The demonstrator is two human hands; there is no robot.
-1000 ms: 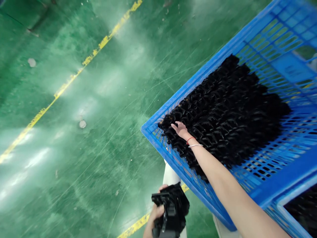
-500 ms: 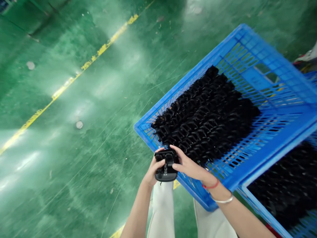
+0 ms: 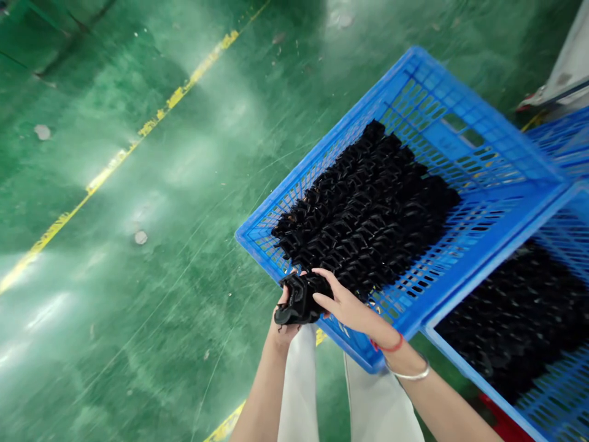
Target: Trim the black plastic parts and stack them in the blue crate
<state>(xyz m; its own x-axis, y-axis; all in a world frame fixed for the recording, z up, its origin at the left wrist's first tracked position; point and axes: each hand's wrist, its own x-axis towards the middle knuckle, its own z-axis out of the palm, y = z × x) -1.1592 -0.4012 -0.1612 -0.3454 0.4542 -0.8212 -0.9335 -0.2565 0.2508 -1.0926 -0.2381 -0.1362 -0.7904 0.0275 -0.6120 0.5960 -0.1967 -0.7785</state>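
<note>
A glossy black moulded plastic part [image 3: 298,301], small enough for two hands, is held over the near left corner of a blue crate. My left hand [image 3: 284,328] is wrapped round its left side and underside, most of its fingers hidden beneath. From the right, my right hand [image 3: 343,304] grips the part with thumb and fingers curved along its edge. Rows of black parts [image 3: 368,215] lie packed together inside the blue crate [image 3: 497,230], just beyond my hands. The exact kind of the held part cannot be made out.
A second blue crate [image 3: 464,363] with more black parts [image 3: 515,319] stands at the right. Something red [image 3: 501,417] shows under it. A yellow line [image 3: 151,123] crosses the green floor [image 3: 184,202]. At the upper right is a pale-clothed leg [image 3: 570,61] of another person.
The black part has been turned in my hands, so a different side faces up. My left thumb has left its top face. The crates appear slightly further left in view.
</note>
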